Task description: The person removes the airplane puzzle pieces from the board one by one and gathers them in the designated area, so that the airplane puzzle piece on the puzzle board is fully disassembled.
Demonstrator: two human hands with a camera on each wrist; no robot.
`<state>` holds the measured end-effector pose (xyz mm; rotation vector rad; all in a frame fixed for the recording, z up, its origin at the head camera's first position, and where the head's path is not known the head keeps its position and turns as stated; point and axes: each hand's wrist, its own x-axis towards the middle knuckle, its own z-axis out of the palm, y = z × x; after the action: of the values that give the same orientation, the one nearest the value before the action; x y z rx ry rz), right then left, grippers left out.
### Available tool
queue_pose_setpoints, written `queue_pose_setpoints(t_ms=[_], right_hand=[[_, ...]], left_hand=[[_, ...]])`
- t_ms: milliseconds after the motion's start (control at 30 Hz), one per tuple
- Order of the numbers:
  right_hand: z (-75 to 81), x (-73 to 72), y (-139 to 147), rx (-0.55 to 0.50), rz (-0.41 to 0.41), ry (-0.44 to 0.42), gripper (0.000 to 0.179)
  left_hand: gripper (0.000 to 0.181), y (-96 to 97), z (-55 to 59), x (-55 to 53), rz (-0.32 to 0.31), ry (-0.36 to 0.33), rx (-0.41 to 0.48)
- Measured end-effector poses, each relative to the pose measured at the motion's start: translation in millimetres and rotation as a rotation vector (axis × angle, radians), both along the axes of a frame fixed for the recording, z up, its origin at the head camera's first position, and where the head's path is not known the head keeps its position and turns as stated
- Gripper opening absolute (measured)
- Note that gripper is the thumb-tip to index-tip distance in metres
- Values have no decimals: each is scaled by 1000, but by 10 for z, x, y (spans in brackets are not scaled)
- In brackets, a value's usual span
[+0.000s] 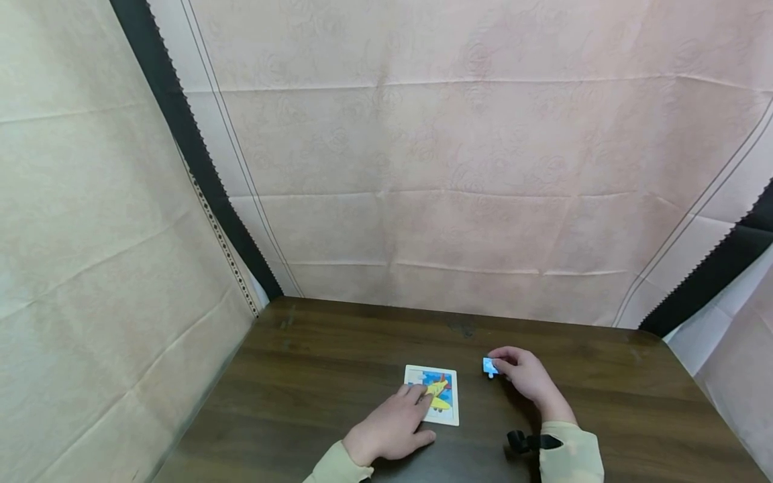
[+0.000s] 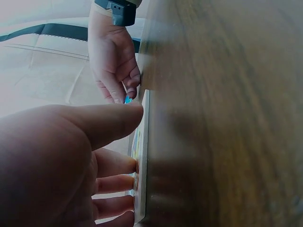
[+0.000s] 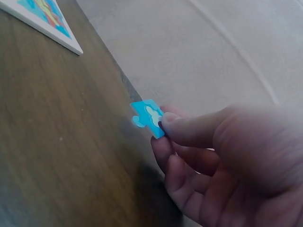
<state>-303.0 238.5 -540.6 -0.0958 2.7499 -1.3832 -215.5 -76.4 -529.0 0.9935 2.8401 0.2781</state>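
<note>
A blue jigsaw puzzle piece [image 3: 147, 117] with a white cloud shape is pinched between the thumb and fingers of my right hand [image 1: 527, 377], held over the table to the right of the puzzle board. The puzzle board [image 1: 447, 414] has a white frame and a picture of a yellow plane on blue. My left hand [image 1: 395, 424] rests its fingertips on the board's left part and covers some of the picture. In the left wrist view, the fingers [image 2: 116, 183] lie straight across the board's face, with the thumb apart near its edge.
The brown wooden table [image 1: 338, 349] extends around the board. Pale cloth walls [image 1: 459, 201] rise behind the table and at both sides, with dark strips [image 1: 199, 161] at the corners. A black wrist camera [image 1: 519, 441] sits on the right wrist, just above the table.
</note>
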Motion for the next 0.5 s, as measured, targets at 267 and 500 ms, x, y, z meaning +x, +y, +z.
queue_pose_setpoints(t_ms=[267, 500], right_hand=[[-16, -4, -13, 43, -26, 22, 18], [-41, -5, -57, 79, -31, 58, 18]], left_hand=[[67, -30, 5, 9, -14, -9, 17], [66, -27, 15, 4, -20, 29, -10]])
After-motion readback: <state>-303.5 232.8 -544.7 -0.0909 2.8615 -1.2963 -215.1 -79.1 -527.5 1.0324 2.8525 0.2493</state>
